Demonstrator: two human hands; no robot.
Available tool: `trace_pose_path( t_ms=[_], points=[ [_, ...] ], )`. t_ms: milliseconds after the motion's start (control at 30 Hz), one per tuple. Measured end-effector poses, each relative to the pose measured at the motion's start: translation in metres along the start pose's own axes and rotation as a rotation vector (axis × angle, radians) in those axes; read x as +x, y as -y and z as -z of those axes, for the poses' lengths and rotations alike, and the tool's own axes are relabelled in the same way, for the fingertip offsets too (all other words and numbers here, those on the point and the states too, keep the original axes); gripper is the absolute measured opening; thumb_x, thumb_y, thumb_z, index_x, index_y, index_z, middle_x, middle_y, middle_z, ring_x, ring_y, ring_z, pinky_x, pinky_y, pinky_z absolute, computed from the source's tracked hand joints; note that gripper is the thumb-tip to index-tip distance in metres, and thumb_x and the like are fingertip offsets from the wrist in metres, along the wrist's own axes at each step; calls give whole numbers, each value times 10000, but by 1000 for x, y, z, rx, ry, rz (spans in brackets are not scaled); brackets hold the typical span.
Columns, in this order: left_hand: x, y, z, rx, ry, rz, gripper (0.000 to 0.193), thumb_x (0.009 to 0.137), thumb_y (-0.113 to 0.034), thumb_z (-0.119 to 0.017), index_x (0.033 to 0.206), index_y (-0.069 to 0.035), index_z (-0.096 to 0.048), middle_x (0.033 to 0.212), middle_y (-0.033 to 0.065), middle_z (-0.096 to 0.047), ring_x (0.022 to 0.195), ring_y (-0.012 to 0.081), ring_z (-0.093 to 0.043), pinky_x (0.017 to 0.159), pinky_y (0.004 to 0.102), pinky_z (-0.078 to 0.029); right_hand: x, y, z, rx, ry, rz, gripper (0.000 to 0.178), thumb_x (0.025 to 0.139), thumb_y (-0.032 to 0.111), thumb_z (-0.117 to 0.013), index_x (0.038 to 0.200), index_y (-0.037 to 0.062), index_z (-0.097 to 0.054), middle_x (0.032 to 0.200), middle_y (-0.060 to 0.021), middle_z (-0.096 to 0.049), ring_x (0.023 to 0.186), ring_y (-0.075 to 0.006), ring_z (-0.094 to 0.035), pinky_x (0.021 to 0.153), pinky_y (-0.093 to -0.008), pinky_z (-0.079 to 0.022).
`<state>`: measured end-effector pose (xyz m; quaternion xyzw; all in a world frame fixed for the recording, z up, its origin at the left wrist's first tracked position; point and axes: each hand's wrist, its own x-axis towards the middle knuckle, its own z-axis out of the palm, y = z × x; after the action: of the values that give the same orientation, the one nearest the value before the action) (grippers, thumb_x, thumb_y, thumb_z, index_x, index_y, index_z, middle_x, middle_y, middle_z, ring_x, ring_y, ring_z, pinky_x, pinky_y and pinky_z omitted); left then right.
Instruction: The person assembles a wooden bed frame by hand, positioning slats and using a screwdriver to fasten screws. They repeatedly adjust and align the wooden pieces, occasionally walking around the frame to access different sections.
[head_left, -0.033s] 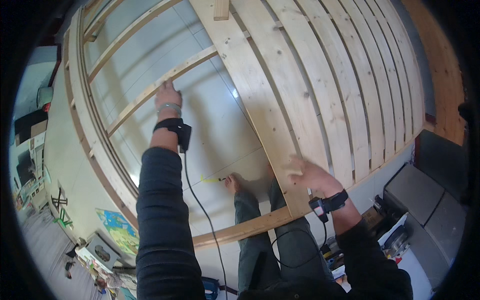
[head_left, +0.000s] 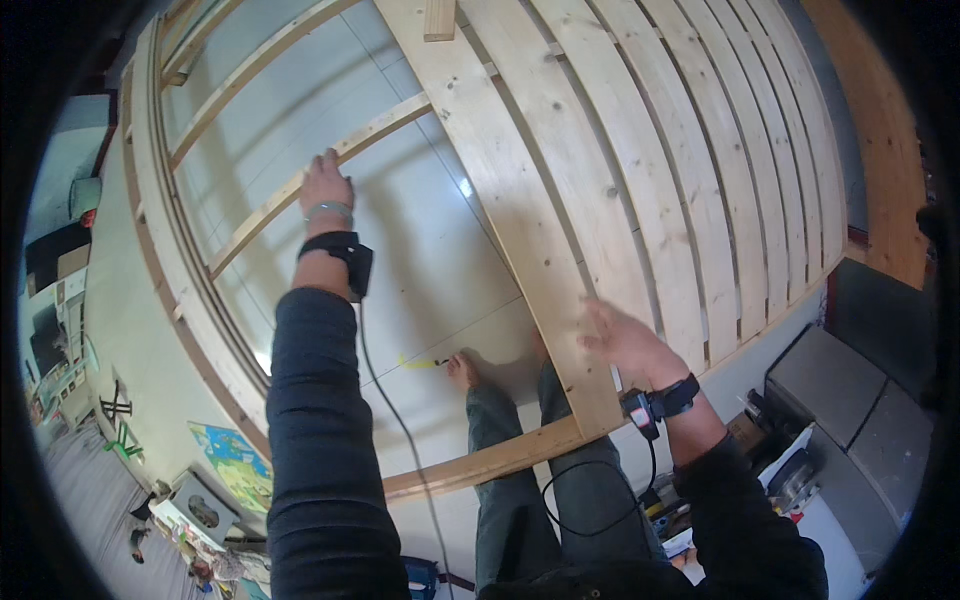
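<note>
The left hand [head_left: 325, 182] rests flat on a thin crossbar [head_left: 300, 185] of the wooden frame [head_left: 165, 250], fingers loose. The right hand [head_left: 625, 340] lies open, fingers spread, on the wide plank [head_left: 520, 200] beside the slats [head_left: 700, 170].

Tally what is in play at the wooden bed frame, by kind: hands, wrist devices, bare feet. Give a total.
Hands: 2, the left hand on a thin slat, the right hand over the wide centre plank
Black wrist devices: 2
Bare feet: 1 in view
Total: 5
</note>
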<state>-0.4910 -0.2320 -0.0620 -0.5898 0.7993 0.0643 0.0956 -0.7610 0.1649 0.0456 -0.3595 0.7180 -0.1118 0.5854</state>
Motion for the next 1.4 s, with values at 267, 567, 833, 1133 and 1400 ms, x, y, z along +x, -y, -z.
trace_pose_path(
  t_ms=[267, 567, 833, 1133, 1400],
  points=[
    [38, 25, 14, 190, 73, -194, 180, 879, -257, -478, 959, -128, -575, 922, 121, -648, 837, 298, -638, 704, 405, -514, 165, 114, 65, -294, -526, 425, 333, 787, 243, -588, 1056, 48, -589, 1010, -148, -603, 955, -311, -561, 847, -408, -440],
    [55, 20, 26, 211, 269, -194, 189, 865, -196, -455, 958, -122, -602, 943, 129, -656, 865, 305, -639, 731, 408, -521, 314, 249, 94, -383, -1059, 444, 571, 703, 305, -688, 1168, 33, -501, 1084, -199, -532, 1031, -365, -494, 894, -434, -417],
    [57, 28, 10, 166, 160, -205, 145, 841, -216, -516, 922, -119, -587, 886, 115, -659, 811, 301, -639, 690, 404, -513, 347, 281, 112, -108, -1110, 174, 829, 708, 358, -688, 1338, 7, -279, 896, -167, -611, 820, -282, -607, 792, -376, -485],
    [50, 21, 19, 150, 199, -169, 178, 856, -154, -454, 947, -104, -598, 952, 128, -650, 867, 300, -636, 734, 406, -520, 97, 109, 19, 804, -228, 364, 622, 868, 150, -551, 1392, 46, -234, 1197, -88, -523, 1029, -169, -541, 892, -279, -447],
    [-38, 2, 0, -334, -196, -94, 709, 726, -193, -693, 1350, -197, -356, 1398, 213, -300, 1205, 357, -418, 969, 421, -395, -86, 19, -116, 1000, 368, -115, 733, 827, 133, -624, 1426, 86, -204, 1287, -53, -440, 1152, -174, -459, 939, -334, -417]
  ],
)
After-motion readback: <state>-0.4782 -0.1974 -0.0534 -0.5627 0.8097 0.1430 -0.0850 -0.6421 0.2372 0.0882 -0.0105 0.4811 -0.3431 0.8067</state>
